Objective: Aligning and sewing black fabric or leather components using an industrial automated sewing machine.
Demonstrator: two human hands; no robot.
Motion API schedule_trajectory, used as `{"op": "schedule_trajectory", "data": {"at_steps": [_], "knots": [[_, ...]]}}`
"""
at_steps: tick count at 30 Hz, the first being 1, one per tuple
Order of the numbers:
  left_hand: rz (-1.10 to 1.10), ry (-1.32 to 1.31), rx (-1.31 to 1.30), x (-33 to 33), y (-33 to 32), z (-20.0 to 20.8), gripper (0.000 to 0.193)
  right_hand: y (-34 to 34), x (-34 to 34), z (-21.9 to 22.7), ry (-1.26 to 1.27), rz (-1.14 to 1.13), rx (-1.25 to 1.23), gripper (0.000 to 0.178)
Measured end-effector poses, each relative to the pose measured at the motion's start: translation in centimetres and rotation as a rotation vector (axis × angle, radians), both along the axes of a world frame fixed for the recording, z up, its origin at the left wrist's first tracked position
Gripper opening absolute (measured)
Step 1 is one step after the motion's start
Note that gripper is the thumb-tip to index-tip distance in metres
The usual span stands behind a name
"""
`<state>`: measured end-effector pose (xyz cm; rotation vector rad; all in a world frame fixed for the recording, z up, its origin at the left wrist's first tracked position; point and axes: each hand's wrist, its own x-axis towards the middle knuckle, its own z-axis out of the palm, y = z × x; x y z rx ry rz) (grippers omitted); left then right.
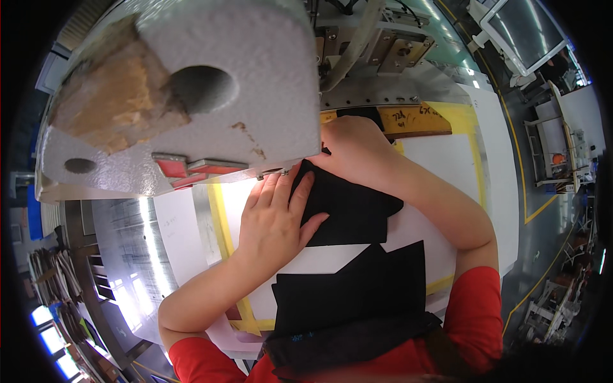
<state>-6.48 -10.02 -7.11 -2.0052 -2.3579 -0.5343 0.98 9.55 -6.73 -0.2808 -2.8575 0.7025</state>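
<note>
My left hand lies flat with its fingers spread, partly over the left edge of a black fabric piece. Its fingertips reach under the lower edge of a large grey machine head. Bent over the far edge of the same black piece, my right hand has its fingers curled together and appears to pinch it; the machine head partly hides the fingertips. A second black piece with angled edges lies nearer to me. Both pieces are on a white sheet bordered by yellow tape.
A wooden strip with handwriting lies beyond my right hand, beside metal machine parts. The machine head overhangs the upper left. A shiny metal table extends left. At the far right are a screen and a white-topped bench.
</note>
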Motion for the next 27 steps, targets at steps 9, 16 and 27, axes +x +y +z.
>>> {"op": "schedule_trajectory", "data": {"at_steps": [9, 16, 27], "knots": [[-0.003, 0.025, 0.024, 0.1, -0.1, -0.3, 0.064, -0.8, 0.2, -0.4, 0.091, -0.072, 0.045, 0.023], [0.009, 0.039, 0.016, -0.2, 0.1, -0.3, 0.064, -1.3, 0.5, 0.1, 0.071, -0.109, 0.089, 0.024], [-0.007, 0.02, 0.011, 0.0, 0.3, -0.2, 0.068, -1.3, 0.7, 0.0, 0.078, -0.134, 0.116, 0.03]]}}
